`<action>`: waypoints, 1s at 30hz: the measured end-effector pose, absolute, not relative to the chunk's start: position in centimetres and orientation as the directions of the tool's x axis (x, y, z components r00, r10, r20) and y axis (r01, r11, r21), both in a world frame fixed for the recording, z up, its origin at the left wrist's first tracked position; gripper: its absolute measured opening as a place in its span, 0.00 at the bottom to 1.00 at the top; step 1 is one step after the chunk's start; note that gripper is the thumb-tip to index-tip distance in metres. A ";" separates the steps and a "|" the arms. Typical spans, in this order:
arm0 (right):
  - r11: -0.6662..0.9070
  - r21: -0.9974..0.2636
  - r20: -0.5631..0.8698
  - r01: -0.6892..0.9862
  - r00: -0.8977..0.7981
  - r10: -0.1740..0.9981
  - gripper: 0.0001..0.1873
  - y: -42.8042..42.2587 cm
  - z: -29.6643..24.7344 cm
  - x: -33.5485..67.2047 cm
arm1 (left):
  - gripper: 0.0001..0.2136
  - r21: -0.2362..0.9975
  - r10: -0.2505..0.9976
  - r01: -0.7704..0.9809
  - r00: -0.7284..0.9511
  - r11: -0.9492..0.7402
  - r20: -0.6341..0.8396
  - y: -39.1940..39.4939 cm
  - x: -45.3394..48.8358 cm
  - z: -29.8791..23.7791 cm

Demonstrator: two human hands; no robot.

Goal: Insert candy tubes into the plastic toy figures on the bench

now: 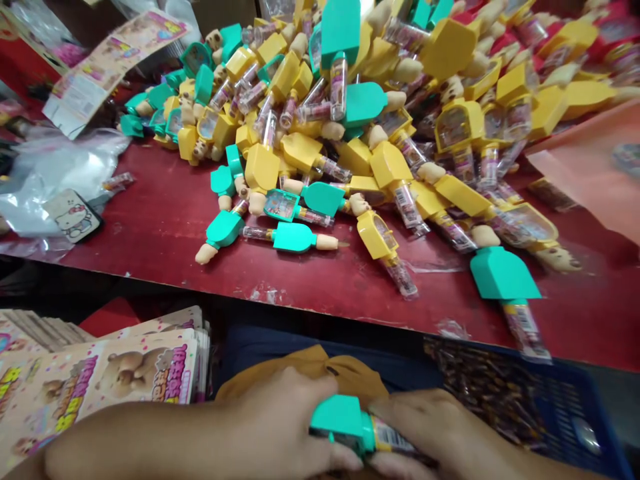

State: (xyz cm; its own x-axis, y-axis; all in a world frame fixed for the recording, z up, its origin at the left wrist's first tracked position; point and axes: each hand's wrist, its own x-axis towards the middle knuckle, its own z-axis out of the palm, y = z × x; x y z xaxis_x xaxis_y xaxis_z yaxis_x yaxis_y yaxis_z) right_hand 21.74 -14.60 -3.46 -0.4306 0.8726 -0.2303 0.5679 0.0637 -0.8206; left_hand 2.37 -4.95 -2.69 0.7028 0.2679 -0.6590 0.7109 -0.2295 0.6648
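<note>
Teal plastic caps one end of a candy tube toy (360, 427) held low in front of the person, just above a mustard-yellow cloth (305, 367). The left hand (280, 427) closes firmly around the teal cap, and the right hand (430, 427) wraps narrowly around the labelled clear tube, the two almost meeting. Ahead, a red tabletop (300, 287) bears a large heap of similar toys (360, 133) in yellow and teal, with one teal toy (503, 273) lying apart near the table edge. A stack of printed cards (140, 370) sits at lower left, beside the left forearm. A blue plastic crate (530, 400) of small, unclear items stands at lower right, and a Hello Kitty card (73, 215) lies on a clear plastic bag (50, 177).
</note>
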 end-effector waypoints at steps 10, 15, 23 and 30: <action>-0.168 -0.882 -0.381 0.439 -0.459 0.802 0.13 -13.3 -3.9 21.1 | 0.12 0.654 0.253 0.692 0.721 -0.305 -0.645 -5.1 1.5 -3.2; -0.440 -0.856 -0.517 0.271 -0.482 0.708 0.23 -12.6 -5.7 20.8 | 0.14 0.614 0.313 0.730 0.683 -0.298 -0.660 -4.6 1.7 -3.3; 0.510 -0.435 0.215 0.742 -0.465 0.859 0.21 -11.0 -4.0 23.1 | 0.15 0.517 0.362 0.665 0.737 -0.539 -0.571 -1.7 2.3 -2.5; -0.820 -0.568 -0.724 0.070 -0.517 0.457 0.30 -10.9 -5.7 22.3 | 0.09 0.324 0.230 0.381 0.879 -0.866 -0.419 -1.8 2.4 -4.1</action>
State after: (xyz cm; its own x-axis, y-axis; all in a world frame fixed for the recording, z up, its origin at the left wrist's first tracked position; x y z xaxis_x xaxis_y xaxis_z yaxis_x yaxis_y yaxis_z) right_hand 22.28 -10.86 -5.65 -0.5171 0.4567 -0.7239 0.0705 -0.8202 -0.5677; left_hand 2.36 -1.77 -4.08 0.8786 0.2297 -0.4186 0.3806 -0.8663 0.3235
